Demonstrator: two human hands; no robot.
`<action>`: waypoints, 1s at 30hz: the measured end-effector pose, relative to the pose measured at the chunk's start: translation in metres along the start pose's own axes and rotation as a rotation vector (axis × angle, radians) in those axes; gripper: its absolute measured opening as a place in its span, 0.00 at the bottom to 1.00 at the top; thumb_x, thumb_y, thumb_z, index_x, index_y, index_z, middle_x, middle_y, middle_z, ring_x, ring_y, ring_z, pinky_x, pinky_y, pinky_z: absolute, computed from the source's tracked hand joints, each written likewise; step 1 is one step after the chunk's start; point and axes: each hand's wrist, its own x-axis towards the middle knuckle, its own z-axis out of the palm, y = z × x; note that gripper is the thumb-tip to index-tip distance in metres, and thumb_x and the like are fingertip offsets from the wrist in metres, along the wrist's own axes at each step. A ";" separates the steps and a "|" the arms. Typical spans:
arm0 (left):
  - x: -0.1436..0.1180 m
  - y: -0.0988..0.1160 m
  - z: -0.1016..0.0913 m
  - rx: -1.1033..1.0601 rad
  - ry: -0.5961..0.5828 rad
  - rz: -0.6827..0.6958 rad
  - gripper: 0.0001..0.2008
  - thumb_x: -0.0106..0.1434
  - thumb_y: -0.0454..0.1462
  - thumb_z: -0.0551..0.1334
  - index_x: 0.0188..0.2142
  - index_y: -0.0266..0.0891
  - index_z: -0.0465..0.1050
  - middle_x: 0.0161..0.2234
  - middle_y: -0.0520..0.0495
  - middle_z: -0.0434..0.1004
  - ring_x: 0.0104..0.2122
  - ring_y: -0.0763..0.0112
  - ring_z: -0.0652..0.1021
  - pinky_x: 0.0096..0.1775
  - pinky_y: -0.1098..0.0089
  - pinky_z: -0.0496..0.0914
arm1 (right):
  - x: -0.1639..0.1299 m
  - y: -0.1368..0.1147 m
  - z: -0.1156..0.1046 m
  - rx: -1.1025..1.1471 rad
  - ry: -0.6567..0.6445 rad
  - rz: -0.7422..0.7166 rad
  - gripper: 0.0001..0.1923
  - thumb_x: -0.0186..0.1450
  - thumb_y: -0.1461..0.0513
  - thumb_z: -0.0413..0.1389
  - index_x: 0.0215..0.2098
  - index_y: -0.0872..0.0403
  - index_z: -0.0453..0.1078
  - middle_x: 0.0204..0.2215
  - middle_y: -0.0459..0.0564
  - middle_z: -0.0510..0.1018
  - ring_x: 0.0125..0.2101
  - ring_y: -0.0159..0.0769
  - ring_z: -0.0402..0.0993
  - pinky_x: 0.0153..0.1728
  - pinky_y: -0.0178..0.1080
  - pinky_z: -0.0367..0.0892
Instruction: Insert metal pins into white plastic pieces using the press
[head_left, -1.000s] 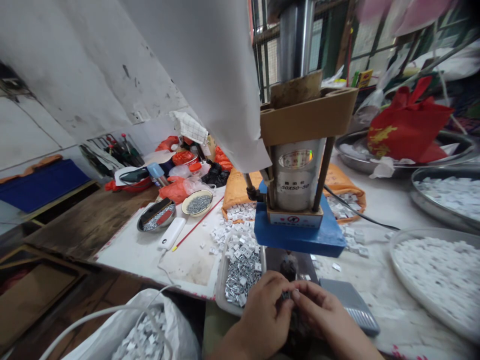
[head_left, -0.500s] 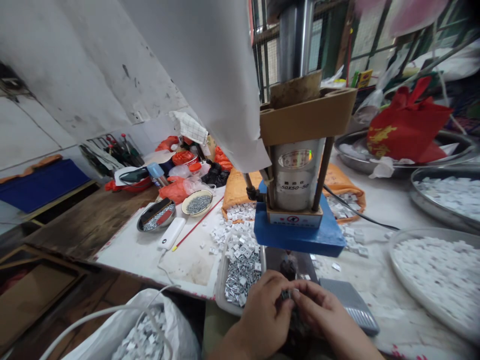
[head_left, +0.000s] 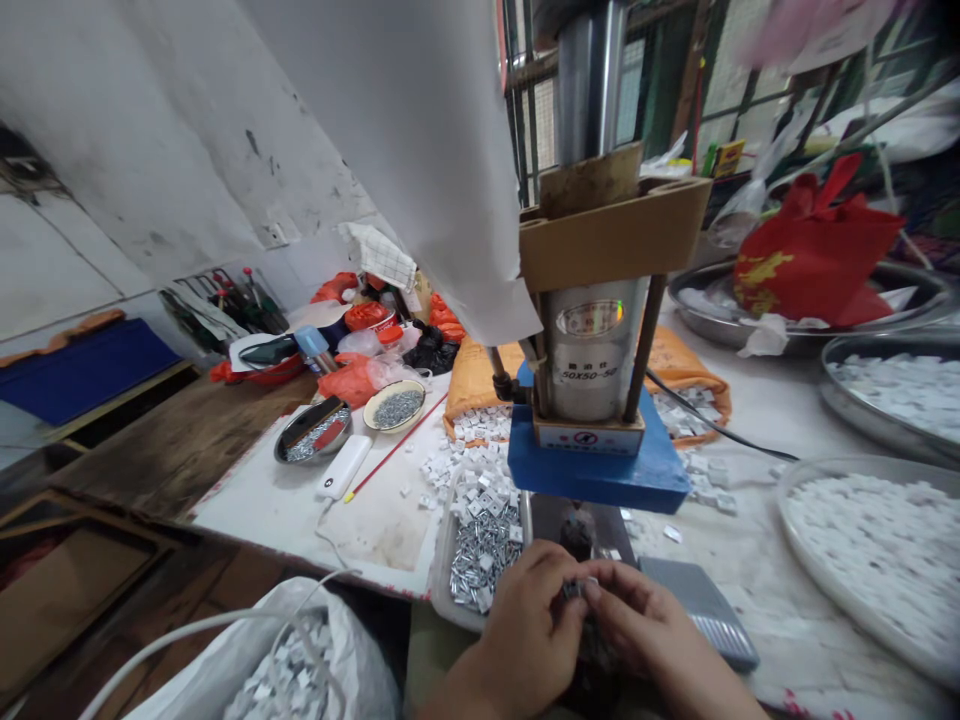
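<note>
Close together in front of the press (head_left: 592, 350), my left hand (head_left: 525, 630) and my right hand (head_left: 652, 625) meet at their fingertips. Both are closed in a pinch on a small grey metal piece (head_left: 572, 588), mostly covered by fingers and thumbs. Just left of them is a white plastic tray (head_left: 442, 583), holding short metal pins (head_left: 472, 570) and small white square pieces (head_left: 484, 495). The press's blue block (head_left: 600, 480) is beyond my hands. Under it, a dark base (head_left: 547, 520) is partly hidden.
A grey ribbed pedal-like box (head_left: 697, 610) lies at the right. Farther right are a wide white tray (head_left: 787, 510) and a metal basin (head_left: 832, 375) of white pieces. A white sack (head_left: 367, 650) stands low left. Bowls, a power bank (head_left: 345, 467) and a red stick (head_left: 397, 447) lie left.
My hands and the small piece stay in practically the same place. At the top right, a blurred pink thing has shifted slightly, and a white patch with print shows beside it.
</note>
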 end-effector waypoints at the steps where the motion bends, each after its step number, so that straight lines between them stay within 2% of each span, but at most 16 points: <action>1: 0.000 0.000 0.000 -0.002 -0.001 0.005 0.20 0.52 0.22 0.56 0.42 0.39 0.71 0.39 0.47 0.70 0.41 0.67 0.72 0.45 0.69 0.66 | 0.000 0.001 0.000 0.000 0.002 -0.003 0.27 0.42 0.42 0.64 0.28 0.54 0.73 0.08 0.33 0.53 0.11 0.20 0.44 0.11 0.29 0.39; 7: -0.001 0.000 0.000 0.009 -0.001 0.000 0.19 0.52 0.21 0.56 0.41 0.39 0.71 0.39 0.47 0.71 0.41 0.68 0.72 0.45 0.69 0.66 | 0.001 0.001 0.000 -0.023 0.026 -0.003 0.26 0.42 0.42 0.63 0.26 0.55 0.72 0.09 0.34 0.56 0.12 0.21 0.46 0.13 0.28 0.39; 14: 0.001 0.000 0.000 -0.002 -0.003 0.001 0.20 0.52 0.21 0.56 0.42 0.39 0.71 0.39 0.47 0.71 0.41 0.69 0.72 0.45 0.70 0.66 | 0.002 0.000 0.001 -0.027 0.035 0.012 0.26 0.41 0.43 0.64 0.25 0.55 0.72 0.09 0.34 0.54 0.12 0.21 0.45 0.13 0.29 0.38; 20: -0.001 -0.001 0.001 -0.001 0.001 0.004 0.19 0.52 0.21 0.57 0.41 0.39 0.71 0.39 0.47 0.70 0.41 0.69 0.72 0.45 0.70 0.66 | 0.001 0.000 0.001 -0.002 0.040 -0.002 0.25 0.42 0.44 0.64 0.25 0.55 0.72 0.11 0.36 0.60 0.12 0.21 0.48 0.12 0.28 0.42; 25: -0.002 -0.001 0.002 0.002 0.005 -0.007 0.19 0.52 0.21 0.57 0.41 0.39 0.71 0.40 0.48 0.71 0.41 0.70 0.72 0.45 0.71 0.66 | 0.002 0.001 0.000 -0.010 0.035 0.038 0.25 0.41 0.43 0.64 0.26 0.54 0.71 0.08 0.34 0.54 0.11 0.21 0.45 0.12 0.28 0.40; 30: 0.000 -0.002 0.002 0.007 0.003 -0.009 0.19 0.53 0.21 0.57 0.41 0.39 0.71 0.39 0.48 0.71 0.41 0.69 0.72 0.45 0.70 0.66 | 0.003 0.004 -0.001 -0.005 0.044 0.044 0.26 0.42 0.43 0.64 0.26 0.55 0.71 0.09 0.35 0.57 0.12 0.20 0.47 0.13 0.28 0.40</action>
